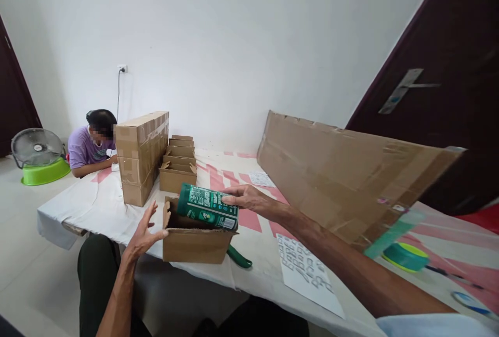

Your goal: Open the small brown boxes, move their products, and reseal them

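Observation:
My right hand (247, 199) grips the right end of a dark green canister (206, 204) with printed labels. The canister lies on its side, slightly tilted, over the mouth of an open cardboard box (197, 246). Part of its far side is hidden behind the box wall and my fingers. Beside the box's left edge, my left hand (146, 233) has its fingers spread, with the thumb at the corner and nothing held. A green curved handle (239, 258) sticks out from behind the box at its right.
Stacked cardboard boxes (136, 160) and a row of open boxes (178, 177) stand behind. A cardboard partition (343, 170) rises at right. A printed sheet (307, 272), a teal round object (405, 257) and a tape roll (470, 301) lie nearby. A person (91, 144) sits far left.

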A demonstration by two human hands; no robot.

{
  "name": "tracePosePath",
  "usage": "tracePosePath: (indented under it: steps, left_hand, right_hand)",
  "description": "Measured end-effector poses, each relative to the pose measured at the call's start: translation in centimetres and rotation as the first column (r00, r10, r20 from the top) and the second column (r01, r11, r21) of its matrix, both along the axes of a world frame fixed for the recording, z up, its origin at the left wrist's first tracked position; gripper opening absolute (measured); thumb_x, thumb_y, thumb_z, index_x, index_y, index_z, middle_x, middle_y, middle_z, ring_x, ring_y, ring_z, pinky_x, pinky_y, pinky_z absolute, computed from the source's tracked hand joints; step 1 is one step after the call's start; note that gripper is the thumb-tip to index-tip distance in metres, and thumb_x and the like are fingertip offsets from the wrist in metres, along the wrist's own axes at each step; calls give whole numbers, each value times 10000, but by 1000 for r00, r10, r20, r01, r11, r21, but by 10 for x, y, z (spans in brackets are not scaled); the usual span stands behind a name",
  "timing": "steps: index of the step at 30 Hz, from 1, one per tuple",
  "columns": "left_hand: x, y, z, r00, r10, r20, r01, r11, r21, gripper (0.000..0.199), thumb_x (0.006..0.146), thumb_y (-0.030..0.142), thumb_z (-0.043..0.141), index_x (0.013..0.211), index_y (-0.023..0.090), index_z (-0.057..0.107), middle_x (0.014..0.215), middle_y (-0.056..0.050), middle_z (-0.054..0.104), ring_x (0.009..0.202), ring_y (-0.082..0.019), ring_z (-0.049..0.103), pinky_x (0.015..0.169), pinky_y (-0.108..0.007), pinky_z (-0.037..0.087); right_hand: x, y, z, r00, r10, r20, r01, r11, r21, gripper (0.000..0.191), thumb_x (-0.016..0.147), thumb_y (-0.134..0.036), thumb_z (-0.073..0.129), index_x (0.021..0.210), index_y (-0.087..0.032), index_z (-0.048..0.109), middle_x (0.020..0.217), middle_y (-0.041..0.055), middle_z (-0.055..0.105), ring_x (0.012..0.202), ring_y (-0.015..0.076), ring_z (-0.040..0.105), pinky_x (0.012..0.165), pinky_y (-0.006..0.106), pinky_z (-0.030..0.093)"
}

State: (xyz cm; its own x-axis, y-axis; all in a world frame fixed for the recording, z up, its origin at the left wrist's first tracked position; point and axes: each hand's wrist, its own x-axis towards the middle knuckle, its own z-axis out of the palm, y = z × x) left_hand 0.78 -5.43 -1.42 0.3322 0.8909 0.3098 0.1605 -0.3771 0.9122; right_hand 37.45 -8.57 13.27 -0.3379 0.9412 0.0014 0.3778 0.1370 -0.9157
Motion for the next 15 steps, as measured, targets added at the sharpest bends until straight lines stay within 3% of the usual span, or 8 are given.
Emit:
tracePosePath:
  steps: [4,7,9,12,15]
  left_hand:
    - [4,3,45,998,0,58,-9,988,154,925,842,605,790,1635,329,403,1685,-154,427,1577,-405,361,1197,-557,411]
    - [20,7,73,999,4,52,-13,985,173,989,815,583,831,1650,310,378,1656,-173,461,1551,-415,399,1198,-576,406]
    - [37,7,87,996,-42,74,30,988,153,1105,785,566,867,1686,289,292,1632,-198,481,1515,-427,447,1188,-595,417]
    - [63,3,106,955,-222,195,196,970,142,1235,776,533,889,1720,306,126,1625,-179,494,1467,-412,513,1167,-578,473]
    - [78,-2,123,902,-297,314,257,953,163,1176,828,499,857,1722,316,114,1675,-116,455,1518,-381,464,1227,-526,443]
  right_hand:
    - [-5,4,-22,948,-95,-303,72,994,-87,616,685,-710,864,937,-148,826,922,89,798,847,223,712,842,376,575]
    - [-20,4,-36,840,-153,-520,119,988,-98,579,637,-702,905,856,-176,806,899,73,800,824,213,705,778,338,578]
    - [-38,2,-44,759,-168,-629,141,986,-94,570,651,-693,901,919,-199,806,952,73,811,888,243,723,804,360,592]
    - [-70,-3,-55,665,-155,-730,167,984,-57,564,760,-702,814,1058,-224,789,1081,79,812,1033,296,730,893,428,599]
    - [-99,-3,-63,647,-127,-752,232,972,36,621,870,-742,659,1242,-253,742,1212,77,790,1186,322,690,980,483,576]
